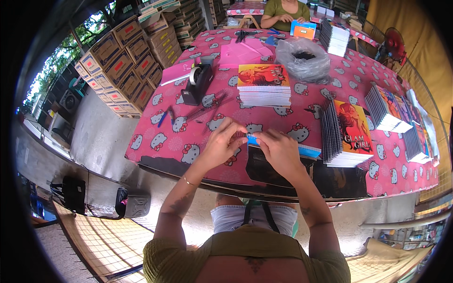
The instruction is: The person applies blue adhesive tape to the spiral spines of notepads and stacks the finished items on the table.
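Close to the table's near edge, a notebook with a blue edge [309, 151] lies under my hands, mostly hidden by them and by my forearm. My left hand [227, 141] pinches at its left corner, where a small dark bit, perhaps a coil end, shows between the fingertips. With thumb and fingers closed, my right hand [278, 151] grips the same corner from the right. Beneath lies a dark board [264, 172]. Left of my hands are pliers [166, 116] with blue handles and several loose black spiral coils [210, 111].
A stack of notebooks [264, 89] stands ahead, with spiral-bound stacks [347, 134] to the right. A black tape dispenser [197, 85], pink sheets [240, 52] and a plastic bag [303, 59] lie farther back. Across the table, a person [285, 14] handles a blue-and-orange notebook. Cartons [118, 66] rise at left.
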